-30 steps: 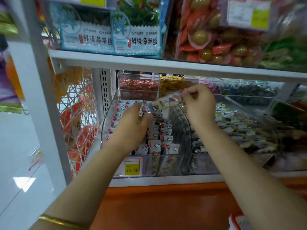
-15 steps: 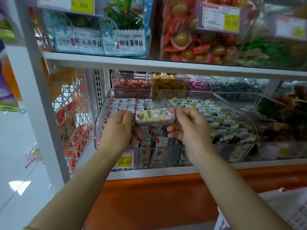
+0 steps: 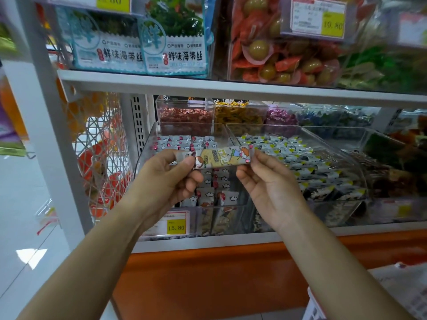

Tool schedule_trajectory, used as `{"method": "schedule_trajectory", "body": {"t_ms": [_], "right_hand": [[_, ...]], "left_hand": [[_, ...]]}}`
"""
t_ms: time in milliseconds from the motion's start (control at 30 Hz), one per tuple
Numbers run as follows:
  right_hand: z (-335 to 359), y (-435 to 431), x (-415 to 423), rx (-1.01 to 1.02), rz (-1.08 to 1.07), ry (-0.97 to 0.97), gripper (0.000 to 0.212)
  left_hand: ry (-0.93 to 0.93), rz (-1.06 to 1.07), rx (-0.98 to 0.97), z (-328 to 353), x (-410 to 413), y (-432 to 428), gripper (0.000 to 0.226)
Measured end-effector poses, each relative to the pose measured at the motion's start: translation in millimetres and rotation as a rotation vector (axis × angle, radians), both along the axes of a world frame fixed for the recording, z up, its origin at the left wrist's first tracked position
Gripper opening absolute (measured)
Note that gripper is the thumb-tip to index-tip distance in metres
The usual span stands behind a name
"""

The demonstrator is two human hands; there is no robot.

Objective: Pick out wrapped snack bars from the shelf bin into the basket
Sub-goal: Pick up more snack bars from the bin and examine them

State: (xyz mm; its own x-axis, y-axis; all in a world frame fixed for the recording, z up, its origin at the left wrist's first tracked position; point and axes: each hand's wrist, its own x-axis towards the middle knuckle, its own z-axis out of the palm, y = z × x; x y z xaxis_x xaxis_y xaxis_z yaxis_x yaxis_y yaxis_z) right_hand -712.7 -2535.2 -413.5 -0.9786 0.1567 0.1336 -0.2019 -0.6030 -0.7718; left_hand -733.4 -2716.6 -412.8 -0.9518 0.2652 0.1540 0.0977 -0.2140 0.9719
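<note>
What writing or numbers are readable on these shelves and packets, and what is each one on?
"鲜味海带丝": each of two seaweed packs, top shelf.
"15.80": yellow price tag on the front of the bin.
"10.80": upper price tag, top right.
"80": cropped tag, top edge.
Held snack bar: print too blurred to read.
</note>
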Motion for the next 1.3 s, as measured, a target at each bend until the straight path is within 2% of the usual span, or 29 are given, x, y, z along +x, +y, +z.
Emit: {"method": "schedule_trajectory", "body": {"t_ms": [200, 333, 433, 467, 633, 700, 767, 833, 1067, 1233, 1300], "right_hand": [[0, 4, -1, 0.054, -0.032, 0.010, 0.020], [-1, 6, 0, 0.230, -0.091, -0.004, 0.009], [-6, 7, -1, 0.395, -0.144, 0.047, 0.006], [-7, 7, -1, 0.422, -0.146, 0.063, 0.003], [-10, 7, -2, 0.582, -0.156, 0.111, 0.022], [-10, 6, -2, 0.601, -0.153, 0.129, 0.024], [-9, 3, -1, 0.601, -0.175, 0.139, 0.023], [-7, 1, 0, 0.601, -0.205, 0.133, 0.020], [-8, 2, -1, 0.679, -0.321, 0.113, 0.020], [-8, -1, 3, 0.890, -0.393, 0.221, 0.016], [-6, -2, 6, 0.937, -0.401, 0.251, 0.014]], "left_hand": [[-0.044, -0.146, 0.091, 2, 2, -7, 0.011], [0.196, 0.004, -0.174, 3, 8, -4, 0.017], [0.314, 0.100, -0.259, 5, 8, -1, 0.019], [0.313, 0.117, -0.257, 5, 8, -2, 0.022], [0.178, 0.137, -0.256, 5, 3, -5, 0.037], [0.130, 0.118, -0.240, 5, 3, -5, 0.030], [0.160, 0.137, -0.302, 4, 4, -5, 0.018], [0.219, 0.161, -0.376, 3, 5, -4, 0.020], [0.231, 0.128, -0.385, 5, 11, 3, 0.018], [0.170, 0.162, -0.339, 2, 11, 10, 0.003], [0.165, 0.183, -0.330, 1, 9, 10, 0.009]]}}
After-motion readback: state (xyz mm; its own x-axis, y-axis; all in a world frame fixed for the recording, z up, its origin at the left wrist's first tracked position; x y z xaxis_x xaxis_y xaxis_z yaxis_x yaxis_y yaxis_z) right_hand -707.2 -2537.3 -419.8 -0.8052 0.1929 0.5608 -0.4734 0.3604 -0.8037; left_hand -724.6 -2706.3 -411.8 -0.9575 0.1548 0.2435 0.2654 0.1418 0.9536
